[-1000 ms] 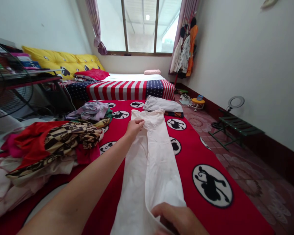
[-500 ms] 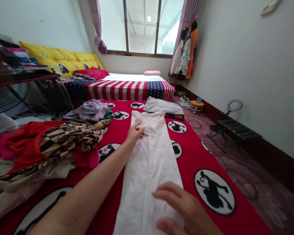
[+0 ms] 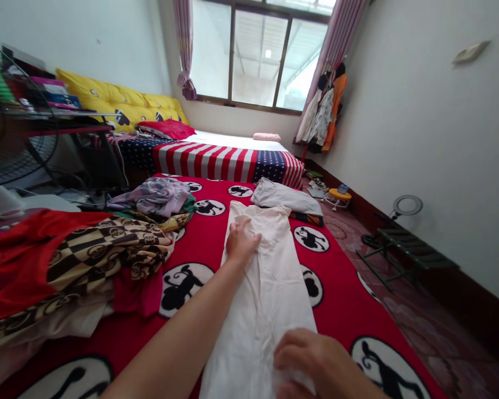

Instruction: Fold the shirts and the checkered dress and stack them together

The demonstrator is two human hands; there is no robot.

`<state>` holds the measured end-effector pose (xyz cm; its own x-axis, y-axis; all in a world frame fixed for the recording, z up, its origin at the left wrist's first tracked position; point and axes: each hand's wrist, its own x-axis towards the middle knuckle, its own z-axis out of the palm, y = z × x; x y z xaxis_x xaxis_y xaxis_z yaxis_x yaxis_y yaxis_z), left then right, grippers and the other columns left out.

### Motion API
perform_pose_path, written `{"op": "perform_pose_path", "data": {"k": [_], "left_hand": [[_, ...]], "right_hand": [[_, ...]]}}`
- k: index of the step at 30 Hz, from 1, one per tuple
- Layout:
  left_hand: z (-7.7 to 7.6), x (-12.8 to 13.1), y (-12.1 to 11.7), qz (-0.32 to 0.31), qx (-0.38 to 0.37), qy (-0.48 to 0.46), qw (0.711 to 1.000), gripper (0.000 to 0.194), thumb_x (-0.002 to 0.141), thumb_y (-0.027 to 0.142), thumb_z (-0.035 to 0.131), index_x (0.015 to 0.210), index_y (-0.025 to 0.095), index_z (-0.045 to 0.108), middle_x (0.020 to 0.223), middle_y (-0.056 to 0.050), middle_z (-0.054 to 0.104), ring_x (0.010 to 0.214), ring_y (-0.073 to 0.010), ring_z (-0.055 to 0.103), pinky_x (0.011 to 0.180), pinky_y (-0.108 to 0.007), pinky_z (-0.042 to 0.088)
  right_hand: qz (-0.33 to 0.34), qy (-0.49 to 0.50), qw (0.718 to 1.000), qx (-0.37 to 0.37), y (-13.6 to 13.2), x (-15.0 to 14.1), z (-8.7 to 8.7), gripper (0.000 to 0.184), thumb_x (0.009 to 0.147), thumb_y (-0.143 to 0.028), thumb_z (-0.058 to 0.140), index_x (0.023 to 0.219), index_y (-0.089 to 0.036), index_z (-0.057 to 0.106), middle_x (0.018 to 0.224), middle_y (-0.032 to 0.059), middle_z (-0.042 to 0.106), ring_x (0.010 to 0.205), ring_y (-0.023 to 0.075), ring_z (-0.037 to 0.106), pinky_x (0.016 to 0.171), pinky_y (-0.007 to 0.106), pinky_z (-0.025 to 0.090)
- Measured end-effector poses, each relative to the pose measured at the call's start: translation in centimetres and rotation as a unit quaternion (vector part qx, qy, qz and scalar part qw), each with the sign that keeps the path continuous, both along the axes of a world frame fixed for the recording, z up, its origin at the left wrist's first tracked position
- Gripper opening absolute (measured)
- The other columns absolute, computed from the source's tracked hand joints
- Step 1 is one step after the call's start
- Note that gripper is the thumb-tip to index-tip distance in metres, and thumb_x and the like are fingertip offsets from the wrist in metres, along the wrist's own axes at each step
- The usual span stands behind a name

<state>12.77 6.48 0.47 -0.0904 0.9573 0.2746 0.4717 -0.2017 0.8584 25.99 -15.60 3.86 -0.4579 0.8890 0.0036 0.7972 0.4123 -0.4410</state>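
Note:
A long white garment point(image 3: 274, 288) lies lengthwise on the red blanket, narrow and slightly wrinkled; its exact kind is unclear. My left hand point(image 3: 242, 243) rests on the upper part of it, fingers spread, holding nothing. Low in the picture, my right hand point(image 3: 316, 357) is over the garment's near right side. Its fingers bend downward, with a gap between them and the thumb, and it is slightly blurred. Just beyond the white garment is a folded light grey garment point(image 3: 285, 195), with a dark patterned cloth point(image 3: 307, 218) under its edge.
The red blanket point(image 3: 183, 327) has black monkey figures in white circles. On the left lie a heap of clothes point(image 3: 103, 249) and a lilac garment point(image 3: 158, 194). A fan point(image 3: 16, 122) stands at far left, a green folding stool point(image 3: 411, 246) on the right.
The view has tilted and shifted. My left hand has spread its fingers flatter on the white garment. The right hand's fingers have bent down closer to the cloth.

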Motion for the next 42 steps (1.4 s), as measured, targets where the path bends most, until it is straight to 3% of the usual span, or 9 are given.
{"op": "perform_pose_path", "data": {"k": [3, 9, 14, 17, 24, 29, 33, 37, 42], "left_hand": [[-0.6, -0.1, -0.7, -0.027, 0.027, 0.033, 0.999, 0.028, 0.073, 0.010, 0.062, 0.097, 0.020, 0.070, 0.106, -0.007, 0.059, 0.097, -0.0203, 0.061, 0.085, -0.027, 0.047], [-1.2, -0.3, -0.5, -0.068, 0.047, 0.055, 0.995, 0.034, 0.070, 0.001, 0.053, 0.090, 0.022, 0.070, 0.099, -0.003, 0.063, 0.086, -0.0165, 0.063, 0.077, -0.024, 0.047], [-1.2, -0.2, -0.4, -0.065, 0.044, 0.065, 0.995, 0.039, 0.069, 0.000, 0.051, 0.095, 0.023, 0.070, 0.099, -0.004, 0.065, 0.089, -0.0185, 0.062, 0.076, -0.026, 0.046], [-1.1, -0.2, -0.5, -0.060, 0.045, 0.077, 0.994, 0.048, 0.070, 0.001, 0.050, 0.106, 0.027, 0.068, 0.099, -0.004, 0.065, 0.085, -0.0190, 0.062, 0.071, -0.026, 0.045], [-1.2, 0.1, -0.5, -0.051, 0.013, 0.126, 0.991, 0.024, 0.071, 0.008, 0.054, 0.068, 0.025, 0.071, 0.085, -0.003, 0.063, 0.070, -0.0172, 0.060, 0.054, -0.027, 0.036], [-1.3, 0.3, -0.4, -0.033, 0.012, 0.120, 0.992, 0.018, 0.070, 0.011, 0.056, 0.065, 0.023, 0.068, 0.083, -0.004, 0.064, 0.067, -0.0172, 0.059, 0.053, -0.028, 0.035], [-0.8, 0.4, -0.5, -0.008, 0.029, 0.095, 0.995, 0.011, 0.072, 0.018, 0.056, 0.065, 0.021, 0.063, 0.079, -0.005, 0.062, 0.069, -0.0178, 0.059, 0.060, -0.028, 0.040], [-0.7, 0.2, -0.6, 0.004, 0.022, 0.080, 0.997, 0.024, 0.076, 0.030, 0.060, 0.055, 0.021, 0.051, 0.070, -0.004, 0.058, 0.066, -0.0174, 0.058, 0.065, -0.029, 0.043], [-0.9, 0.0, -0.4, -0.009, 0.028, 0.057, 0.998, 0.011, 0.069, 0.011, 0.057, 0.069, 0.021, 0.056, 0.083, -0.004, 0.060, 0.078, -0.0188, 0.060, 0.073, -0.029, 0.046]], "right_hand": [[-0.111, 0.094, 0.987, -0.064, 5.0, 1.9, 1.4, 0.014, 0.083, -0.029, 0.059, 0.084, -0.019, 0.069, 0.070, 0.0007, 0.068, 0.063, 0.0129, 0.063, 0.059, 0.020, 0.046], [-0.333, 0.256, 0.907, 0.018, 19.5, 8.3, 0.9, 0.015, 0.075, -0.022, 0.062, 0.088, -0.015, 0.064, 0.070, 0.0018, 0.065, 0.055, 0.0120, 0.061, 0.051, 0.021, 0.046], [-0.380, 0.288, 0.879, 0.001, 26.2, 9.9, 0.9, 0.038, 0.076, -0.013, 0.058, 0.113, -0.013, 0.057, 0.071, 0.0024, 0.065, 0.054, 0.0120, 0.062, 0.048, 0.022, 0.049], [-0.371, 0.280, 0.885, -0.021, 27.8, 9.8, 0.8, 0.028, 0.075, -0.017, 0.064, 0.103, -0.013, 0.063, 0.068, 0.0034, 0.066, 0.052, 0.0120, 0.061, 0.047, 0.022, 0.049], [-0.427, 0.180, 0.885, 0.046, 30.7, 11.8, 0.7, 0.018, 0.077, -0.025, 0.062, 0.084, -0.010, 0.067, 0.060, 0.0050, 0.064, 0.046, 0.0114, 0.054, 0.045, 0.023, 0.043], [-0.426, 0.064, 0.891, 0.146, 31.4, 10.9, 1.4, 0.017, 0.073, -0.017, 0.057, 0.082, -0.010, 0.070, 0.082, 0.0142, 0.069, 0.080, 0.0229, 0.062, 0.070, 0.033, 0.046], [-0.328, 0.028, 0.925, 0.187, 31.4, 6.6, 1.7, 0.025, 0.080, -0.020, 0.051, 0.097, -0.015, 0.070, 0.102, 0.0118, 0.068, 0.094, 0.0218, 0.060, 0.082, 0.030, 0.042], [-0.200, 0.010, 0.972, 0.120, 31.1, 2.5, 0.9, 0.018, 0.073, -0.027, 0.064, 0.087, -0.020, 0.073, 0.076, 0.0022, 0.069, 0.072, 0.0151, 0.060, 0.068, 0.023, 0.041], [-0.150, 0.023, 0.987, 0.048, 31.0, 0.4, -0.3, 0.026, 0.070, -0.023, 0.064, 0.094, -0.018, 0.071, 0.058, -0.0009, 0.062, 0.056, 0.0123, 0.055, 0.057, 0.022, 0.038]]}}
